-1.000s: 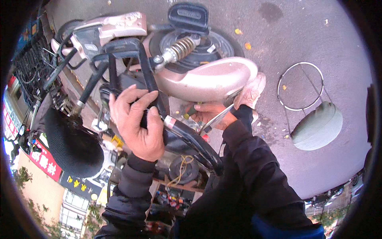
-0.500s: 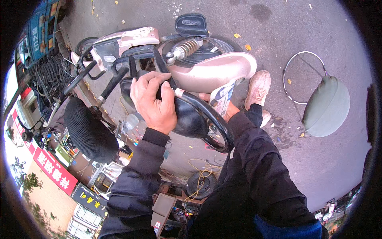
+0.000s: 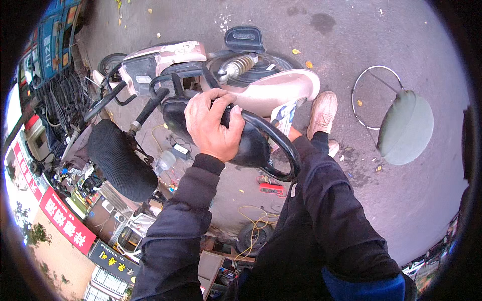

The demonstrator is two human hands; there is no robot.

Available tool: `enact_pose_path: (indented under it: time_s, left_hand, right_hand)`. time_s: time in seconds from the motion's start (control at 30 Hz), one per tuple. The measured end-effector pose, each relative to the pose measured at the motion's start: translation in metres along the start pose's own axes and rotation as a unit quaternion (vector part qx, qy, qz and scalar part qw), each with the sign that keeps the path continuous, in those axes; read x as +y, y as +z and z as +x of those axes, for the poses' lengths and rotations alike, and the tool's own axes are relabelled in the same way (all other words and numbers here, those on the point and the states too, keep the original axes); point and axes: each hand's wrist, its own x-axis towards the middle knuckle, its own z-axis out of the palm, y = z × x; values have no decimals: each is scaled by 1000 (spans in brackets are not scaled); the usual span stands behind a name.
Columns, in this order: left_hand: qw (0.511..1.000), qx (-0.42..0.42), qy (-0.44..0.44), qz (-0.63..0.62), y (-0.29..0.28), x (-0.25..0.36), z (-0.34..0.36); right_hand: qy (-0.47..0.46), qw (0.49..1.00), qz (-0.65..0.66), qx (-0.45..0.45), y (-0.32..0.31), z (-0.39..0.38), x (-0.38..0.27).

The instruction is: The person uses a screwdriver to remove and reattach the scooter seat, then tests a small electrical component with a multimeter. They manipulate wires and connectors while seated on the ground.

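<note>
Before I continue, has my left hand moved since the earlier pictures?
Yes, rightward: against the black rail, your left hand is nearer the looped end, and the pale band earlier beside it no longer shows.

A seat (image 3: 253,146) is lying under the left hand (image 3: 215,124), a scooter wheel (image 3: 258,79) and fender (image 3: 291,86) are sitting beyond it, a saddle (image 3: 120,160) is standing to its left, a card (image 3: 283,114), shoe (image 3: 323,113) and farther stool (image 3: 409,128) are resting to its right, and a tyre (image 3: 247,242) is lying behind it.
</note>
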Motion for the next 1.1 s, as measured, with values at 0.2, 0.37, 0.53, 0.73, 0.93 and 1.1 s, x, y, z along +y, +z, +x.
enact_pose_path:
  time_s: [0.2, 0.37, 0.53, 0.73, 0.93, 1.1]
  left_hand:
    - [1000, 3, -12, -8, -1, 1, 1]
    - [1000, 3, -9, 7, -1, 2, 1]
    - [1000, -6, -13, 9, 0, 2, 0]
    - [1000, -3, -8, 6, 0, 2, 1]
    - [1000, -2, -9, 6, 1, 1, 0]
    - [1000, -4, -12, 11, 1, 0, -1]
  right_hand:
    - [2, 999, 31, 37, 0, -1, -4]
    - [9, 998, 38, 58, 5, -8, -10]
    - [21, 992, 45, 120, 1, -12, -11]
    - [-3, 998, 28, 59, 0, -9, -4]
    - [18, 995, 82, 53, 9, -15, -16]
    - [17, 991, 20, 128, 11, -12, -18]
